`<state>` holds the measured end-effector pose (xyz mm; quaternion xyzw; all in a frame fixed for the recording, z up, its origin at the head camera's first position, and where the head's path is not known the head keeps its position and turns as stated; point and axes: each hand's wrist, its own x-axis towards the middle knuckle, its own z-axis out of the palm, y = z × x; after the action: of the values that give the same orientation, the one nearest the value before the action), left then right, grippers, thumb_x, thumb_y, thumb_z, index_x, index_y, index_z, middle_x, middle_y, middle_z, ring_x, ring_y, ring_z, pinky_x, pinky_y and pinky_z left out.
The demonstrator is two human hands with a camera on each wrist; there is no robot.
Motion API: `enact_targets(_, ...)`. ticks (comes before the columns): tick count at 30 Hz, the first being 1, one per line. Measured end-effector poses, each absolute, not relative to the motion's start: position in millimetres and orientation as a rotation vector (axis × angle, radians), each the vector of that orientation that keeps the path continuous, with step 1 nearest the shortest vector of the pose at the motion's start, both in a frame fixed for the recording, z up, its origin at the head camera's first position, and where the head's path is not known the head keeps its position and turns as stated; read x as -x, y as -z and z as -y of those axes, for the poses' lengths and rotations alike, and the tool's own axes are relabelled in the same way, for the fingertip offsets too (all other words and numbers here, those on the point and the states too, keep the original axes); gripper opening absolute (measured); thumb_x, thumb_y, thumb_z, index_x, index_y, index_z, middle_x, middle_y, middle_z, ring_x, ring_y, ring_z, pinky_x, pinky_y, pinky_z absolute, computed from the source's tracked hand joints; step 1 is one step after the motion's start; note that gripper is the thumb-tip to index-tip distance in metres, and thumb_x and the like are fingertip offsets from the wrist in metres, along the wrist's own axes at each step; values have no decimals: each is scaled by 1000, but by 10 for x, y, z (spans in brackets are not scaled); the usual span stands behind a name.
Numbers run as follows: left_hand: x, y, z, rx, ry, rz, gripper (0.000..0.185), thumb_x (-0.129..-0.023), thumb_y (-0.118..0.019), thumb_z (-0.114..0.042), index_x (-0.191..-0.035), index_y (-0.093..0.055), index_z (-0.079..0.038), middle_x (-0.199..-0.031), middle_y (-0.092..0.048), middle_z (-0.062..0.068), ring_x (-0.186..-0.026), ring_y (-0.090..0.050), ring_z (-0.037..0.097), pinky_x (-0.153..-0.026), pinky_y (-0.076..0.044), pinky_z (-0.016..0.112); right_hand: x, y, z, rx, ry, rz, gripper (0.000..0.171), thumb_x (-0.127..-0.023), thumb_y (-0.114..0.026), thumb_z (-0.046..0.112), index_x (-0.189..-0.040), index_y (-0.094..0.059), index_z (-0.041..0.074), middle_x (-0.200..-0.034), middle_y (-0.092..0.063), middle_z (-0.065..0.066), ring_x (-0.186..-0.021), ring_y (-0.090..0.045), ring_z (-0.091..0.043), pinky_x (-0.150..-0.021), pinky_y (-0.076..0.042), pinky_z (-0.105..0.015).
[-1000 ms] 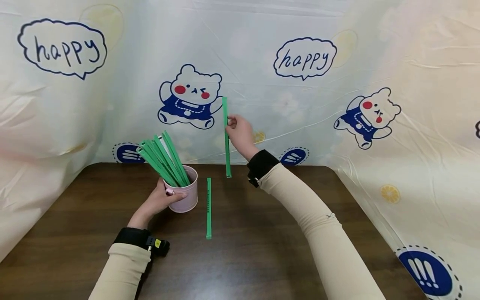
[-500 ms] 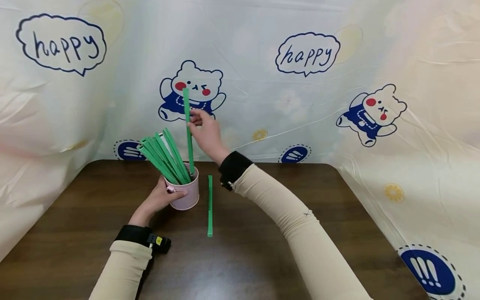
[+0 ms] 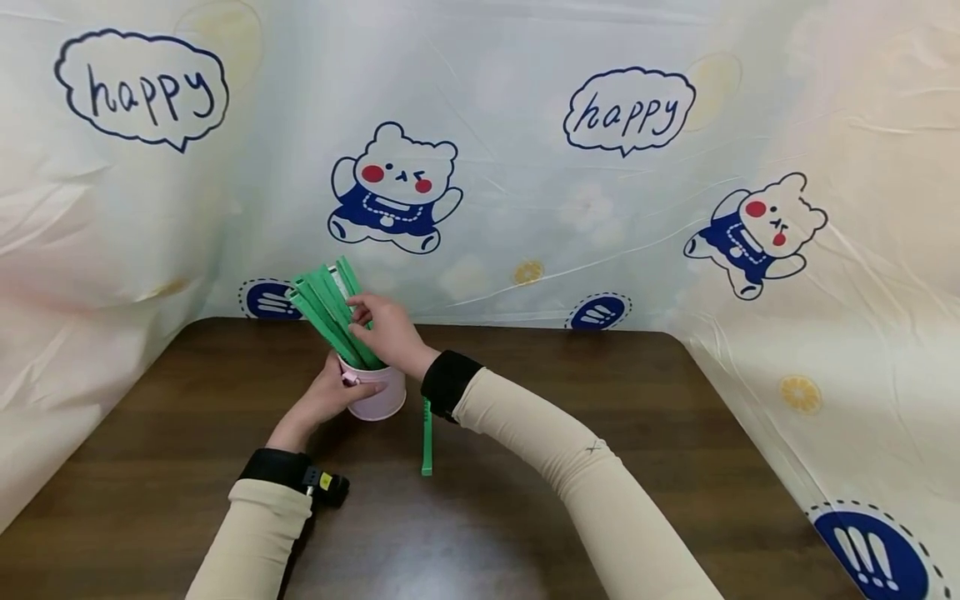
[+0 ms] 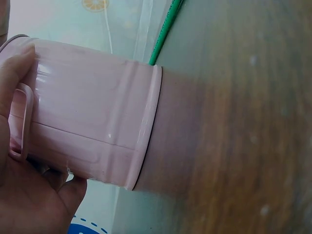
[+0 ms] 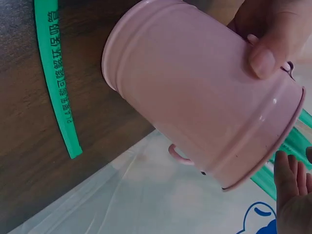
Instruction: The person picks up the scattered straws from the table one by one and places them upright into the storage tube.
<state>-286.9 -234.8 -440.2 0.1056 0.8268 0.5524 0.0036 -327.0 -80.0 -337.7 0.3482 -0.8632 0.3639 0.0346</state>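
A pink metal bucket [image 3: 381, 402] stands on the table with a bunch of green paper-wrapped straws [image 3: 318, 304] leaning left out of it. My left hand [image 3: 324, 397] grips the bucket near its rim, thumb along the front. In the left wrist view the fingers pass behind the bucket [image 4: 87, 107], beside a small handle. My right hand [image 3: 393, 335] is over the rim at the right of the straws, fingers loosely bent. No straw shows between its fingertips in the right wrist view. One loose wrapped straw [image 5: 56, 78] with dark printing lies right of the bucket, partly hidden by my right wrist.
The dark wooden table [image 3: 525, 517] reaches back to a pale cloth backdrop [image 3: 495, 167] printed with bears and speech bubbles. The cloth also runs along both sides. My right forearm crosses above the table's right half.
My right hand has moved left and down to the bucket, bringing a straw into it; that straw no longer stands apart from the bunch. The left hand has kept hold of the bucket.
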Motion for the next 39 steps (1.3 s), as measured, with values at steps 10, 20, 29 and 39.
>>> enact_targets(10,2886,4365,2372,-263,-1688,-2656,100,-90,-70,-14,-156,2,8,-155,-25,36,-142,-33,49,-116,-31,62,3382,3456,548,-928,-1224,2686,40,-104,-54,8,-144,-54,2,-123,-66,-15,-116,-64,-25,-98,-53,-27)
enact_targets(20,2871,4392,2406,-272,-1695,-2642,101,-91,-71,-16,-156,3,6,-156,-22,36,-141,-31,50,-115,-31,66,3537,4022,138,-646,-1178,2885,36,-97,-60,2,-133,-60,-7,-102,-69,-18,-83,-59,-19,-80,-48,-26)
enact_targets(29,2847,4420,2377,-267,-1681,-2629,102,-92,-70,-16,-156,5,7,-157,-19,37,-144,-28,51,-117,-28,68,3552,4353,115,-556,-1097,3159,22,-94,-63,1,-72,-60,4,-59,-59,-7,-51,-64,-17,-55,-55,-26)
enact_targets(39,2872,4401,2338,-251,-1667,-2619,102,-92,-69,-16,-156,6,8,-158,-18,38,-145,-27,53,-118,-27,70,3479,4346,158,-420,-1061,3138,55,-91,-68,0,-54,-30,16,-47,-34,4,-44,-46,-9,-48,-40,-19)
